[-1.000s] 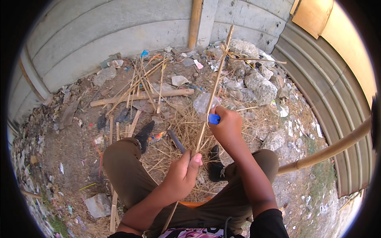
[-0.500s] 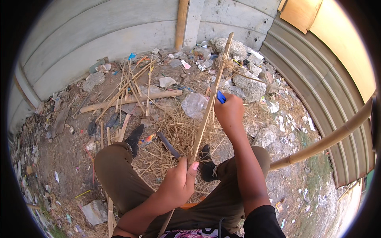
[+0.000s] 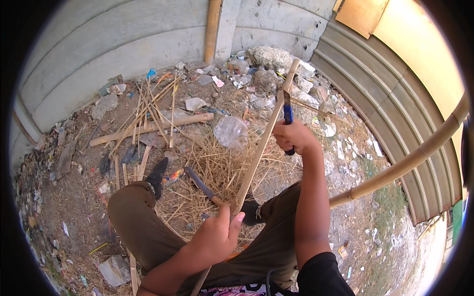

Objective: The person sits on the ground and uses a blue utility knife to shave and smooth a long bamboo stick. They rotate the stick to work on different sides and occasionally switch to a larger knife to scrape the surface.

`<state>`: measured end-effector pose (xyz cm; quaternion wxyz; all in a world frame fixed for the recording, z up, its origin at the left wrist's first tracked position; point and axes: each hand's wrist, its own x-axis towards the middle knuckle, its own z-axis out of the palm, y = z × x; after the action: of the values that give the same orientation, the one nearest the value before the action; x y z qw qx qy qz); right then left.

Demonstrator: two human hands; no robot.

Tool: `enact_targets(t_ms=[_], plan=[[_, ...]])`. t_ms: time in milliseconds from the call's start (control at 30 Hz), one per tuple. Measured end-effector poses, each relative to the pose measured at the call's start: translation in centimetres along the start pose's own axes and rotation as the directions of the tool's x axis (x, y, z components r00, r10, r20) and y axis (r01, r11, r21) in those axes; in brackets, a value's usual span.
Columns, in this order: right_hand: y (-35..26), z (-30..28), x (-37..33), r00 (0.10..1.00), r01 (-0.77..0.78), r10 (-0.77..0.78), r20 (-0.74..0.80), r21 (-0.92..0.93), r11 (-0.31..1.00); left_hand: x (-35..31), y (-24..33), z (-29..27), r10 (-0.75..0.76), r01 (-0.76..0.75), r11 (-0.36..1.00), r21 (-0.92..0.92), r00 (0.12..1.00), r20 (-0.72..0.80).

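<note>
A long, pale bamboo strip (image 3: 260, 149) slants across the view, from my lap up toward the far right. My left hand (image 3: 213, 240) is closed around its lower part, thumb raised. My right hand (image 3: 297, 136) grips a blue box cutter (image 3: 288, 115), its blade out and up against or just beside the upper part of the strip; I cannot tell if they touch. Just past my left fingers, a knife with a dark blade (image 3: 198, 182) and wooden handle appears to lie over the straw-like shavings (image 3: 213, 165). The handle's end is hidden by that hand.
Crossed thin bamboo sticks (image 3: 153, 111) lie over a thick bamboo pole (image 3: 185, 121) at the far left. Stones (image 3: 271, 57) and litter line the concrete wall (image 3: 123, 44). Another bamboo pole (image 3: 395, 170) runs along the right, before a corrugated panel (image 3: 385, 93).
My right hand has turned and shifted slightly nearer and to the right, so more of the box cutter shows. The strip's far end has dipped. The view has drifted right.
</note>
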<state>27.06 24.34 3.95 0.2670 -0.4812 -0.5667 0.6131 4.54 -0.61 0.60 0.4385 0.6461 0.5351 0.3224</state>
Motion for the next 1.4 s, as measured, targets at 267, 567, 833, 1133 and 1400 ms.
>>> enact_targets(t_ms=[267,567,833,1133,1400], plan=[[3.6,2.8,2.4,0.821,0.282,-0.519,-0.239,-0.621,0.732,1.3,-1.5,-0.2,0.057,-0.068,0.989,-0.13,0.995,-0.086],[4.8,14.6,-2.2,0.811,0.353,-0.583,0.052,-0.838,0.417,2.2,-2.8,-3.6,0.021,-0.064,0.992,-0.111,0.936,-0.351],[3.5,14.4,-1.6,0.848,0.18,-0.514,-0.131,-0.841,0.511,1.5,-2.2,-3.8,0.03,-0.04,0.999,-0.023,0.939,-0.343],[2.7,13.0,-1.4,0.782,0.159,-0.578,-0.234,-0.822,0.547,1.3,-2.2,-3.1,0.018,-0.053,0.99,-0.13,0.966,-0.258],[2.0,3.7,2.9,0.607,-0.191,-0.51,-0.61,-0.734,0.651,-0.3,-0.2,-0.4,0.068,-0.079,0.987,-0.139,0.994,-0.081]])
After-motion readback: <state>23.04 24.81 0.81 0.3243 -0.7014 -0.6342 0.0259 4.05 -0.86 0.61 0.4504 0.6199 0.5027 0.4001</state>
